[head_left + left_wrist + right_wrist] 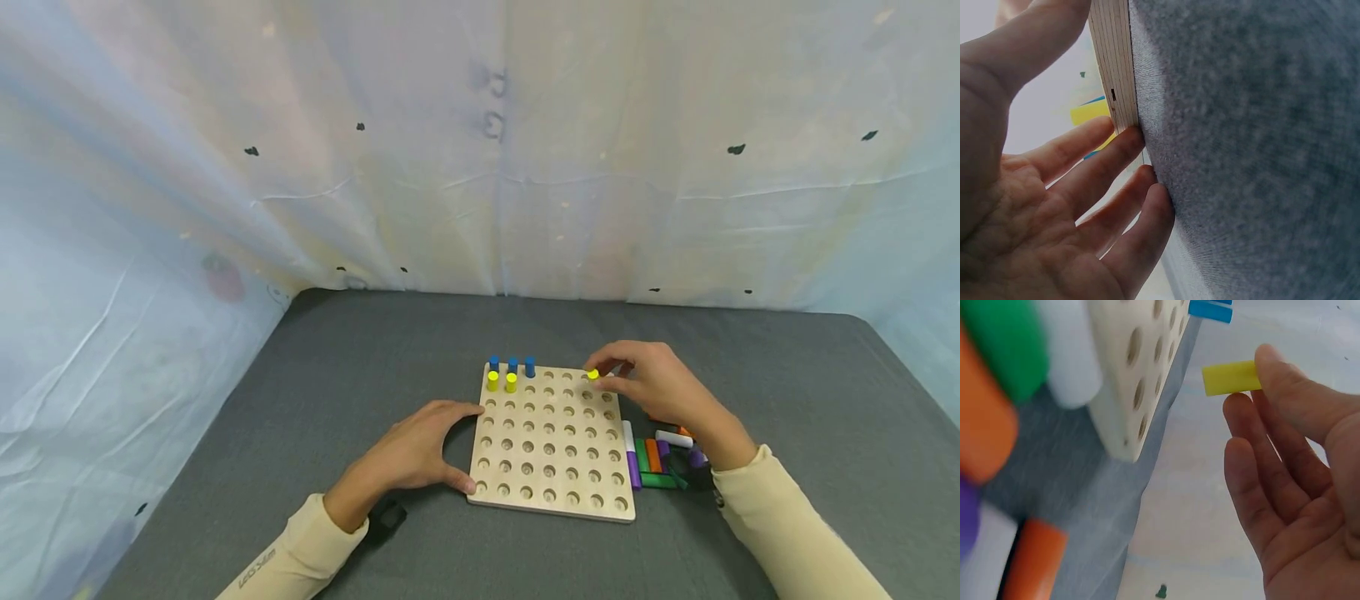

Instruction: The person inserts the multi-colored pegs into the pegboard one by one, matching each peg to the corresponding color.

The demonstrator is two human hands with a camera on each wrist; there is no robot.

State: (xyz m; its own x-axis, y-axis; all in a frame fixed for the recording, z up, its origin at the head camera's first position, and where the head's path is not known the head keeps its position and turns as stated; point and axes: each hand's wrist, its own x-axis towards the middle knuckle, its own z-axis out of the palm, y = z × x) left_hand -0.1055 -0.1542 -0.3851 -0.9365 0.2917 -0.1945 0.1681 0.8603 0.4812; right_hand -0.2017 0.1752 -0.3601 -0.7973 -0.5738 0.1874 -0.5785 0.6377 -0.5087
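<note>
A square wooden pegboard [538, 492] lies on the table with rows of round holes. Three blue pegs [530, 367] stand in its far row at the left, and two yellow pegs [512, 382] stand just in front of them. My left hand [416, 446] rests against the board's left side, thumb near the front corner; in the left wrist view its fingertips touch the plywood edge [1113, 62]. Over the far right part of the board, my right hand [652, 379] pinches another yellow peg [1229, 378] between thumb and fingers. The right wrist view shows that peg clear of the holes.
Loose pegs lie right of the board, under the right forearm: white [673, 438], orange [654, 456], green [658, 481] and purple [633, 471]. Dark grey cloth [375, 358] covers the table. A pale sheet [450, 167] hangs behind and at the sides.
</note>
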